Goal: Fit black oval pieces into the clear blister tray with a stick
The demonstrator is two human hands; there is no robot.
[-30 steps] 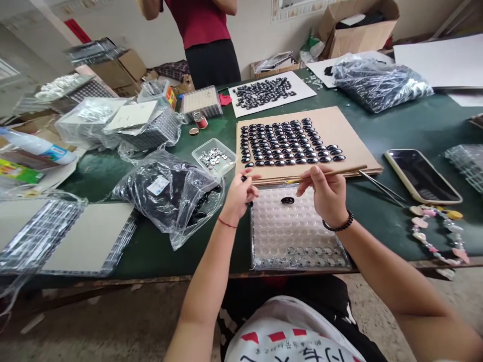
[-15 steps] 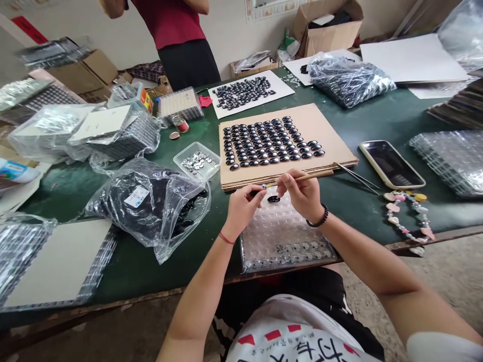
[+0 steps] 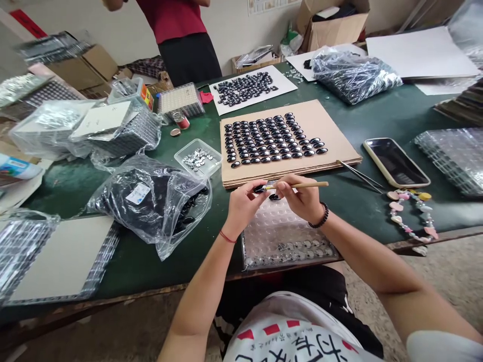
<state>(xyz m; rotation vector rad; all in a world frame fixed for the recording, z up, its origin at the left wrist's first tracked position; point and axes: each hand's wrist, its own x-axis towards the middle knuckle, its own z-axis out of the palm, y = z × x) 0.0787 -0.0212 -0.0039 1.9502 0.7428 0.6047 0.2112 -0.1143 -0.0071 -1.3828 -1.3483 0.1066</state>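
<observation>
My left hand (image 3: pixel 241 207) pinches a shiny black oval piece (image 3: pixel 259 189) between thumb and fingertips. A thin stick-like tool with a wooden handle (image 3: pixel 317 184) is in the closed fingers of my right hand (image 3: pixel 302 197). Its narrow end points left and meets or nearly meets the oval piece; the exact contact is too small to tell. Below both hands lies a clear plastic tray (image 3: pixel 264 229) with round cells, several near its front holding small rings. Another black oval piece (image 3: pixel 274 196) shows on it, partly covered by my right hand.
Behind my hands, rows of black ovals (image 3: pixel 271 143) lie on stacked brown cardboard (image 3: pixel 334 136). To the left are a small box of metal parts (image 3: pixel 215 163) and a plastic bag (image 3: pixel 151 201). Tweezers (image 3: pixel 360 176), a phone (image 3: pixel 396 163) and a beaded string (image 3: pixel 396 218) lie right. A person (image 3: pixel 177 30) stands opposite.
The wooden tool has shifted left and slightly down with my right hand, its end now at the black oval piece. My left hand has turned a little, and the view has shifted slightly.
</observation>
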